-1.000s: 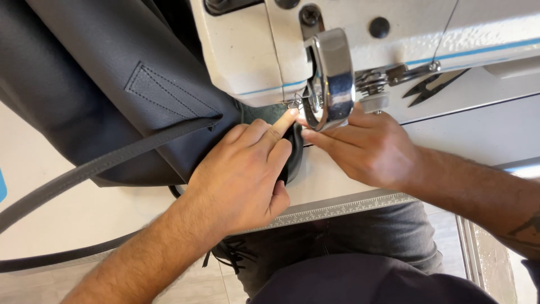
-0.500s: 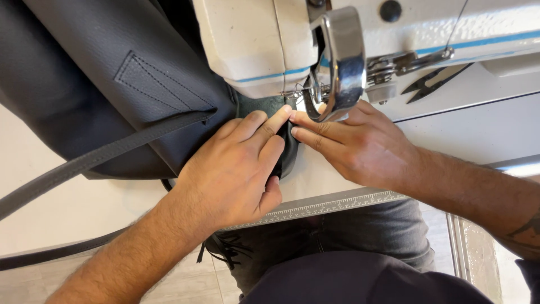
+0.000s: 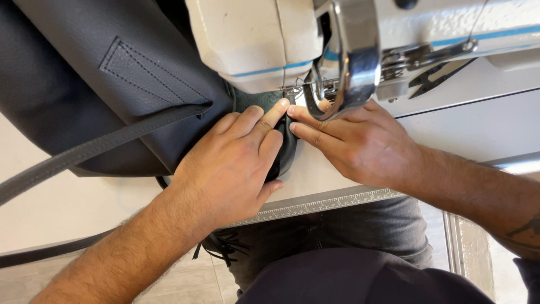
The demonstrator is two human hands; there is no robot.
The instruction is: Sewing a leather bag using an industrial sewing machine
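Note:
My left hand [image 3: 236,160] lies flat, fingers together, on a dark grey leather-like bag piece [image 3: 84,84], pressing its edge down just in front of the needle area. My right hand [image 3: 354,141] rests on the table beside it, two fingers stretched out and touching the same edge under the white sewing machine head [image 3: 264,39]. The fingertips of both hands meet by the presser foot [image 3: 301,90], which is partly hidden by a shiny metal guard [image 3: 360,62]. A grey strap [image 3: 95,149], stitched to a patch on the bag piece, runs off to the left.
Black thread snips [image 3: 439,73] lie on the machine bed at the right. A ruler strip [image 3: 326,202] runs along the front edge of the white table [image 3: 67,208]. My legs in grey trousers [image 3: 337,231] and a tiled floor show below.
The view has drifted down and left, so the machine head sits higher in the frame. My fingertips have crept closer together at the presser foot; the fabric has barely shifted.

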